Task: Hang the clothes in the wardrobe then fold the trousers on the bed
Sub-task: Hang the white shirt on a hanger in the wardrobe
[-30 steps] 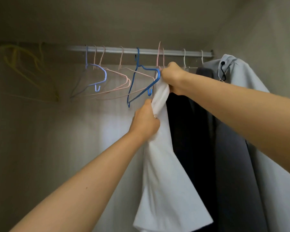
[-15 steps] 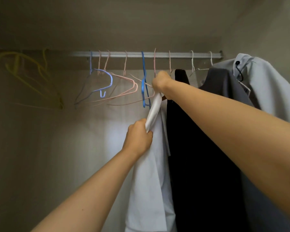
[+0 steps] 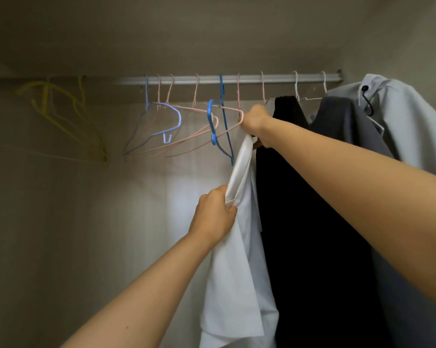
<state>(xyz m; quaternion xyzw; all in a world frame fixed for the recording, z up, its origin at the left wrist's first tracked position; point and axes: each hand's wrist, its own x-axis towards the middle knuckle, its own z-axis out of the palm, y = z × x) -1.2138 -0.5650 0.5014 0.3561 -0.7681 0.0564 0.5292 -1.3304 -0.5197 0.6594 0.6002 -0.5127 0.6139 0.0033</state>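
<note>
We are in the hanging step, at the middle of the wardrobe rail (image 3: 274, 79). Our right hand (image 3: 255, 121) is closed round the top of a white garment (image 3: 237, 272), right at the end of a pink wire hanger (image 3: 241, 116). Our left hand (image 3: 215, 214) grips a gathered bunch of the same cloth lower down, so the cloth runs taut between the two fists. The rest of it falls loose below.

Whether the garment already sits on a hanger we cannot tell, since the right hand hides its top. Just beside it, toward the rail's right end, hang a black garment (image 3: 299, 209), a grey one (image 3: 347, 126) and a pale shirt (image 3: 412, 126). Bare blue hangers (image 3: 226, 136) and yellow hangers (image 3: 61, 116) fill the left part.

Next, we judge, the cloth needs seating squarely on its hanger and the hook settling on the rail; then both hands let go. The trousers and bed are out of view.
</note>
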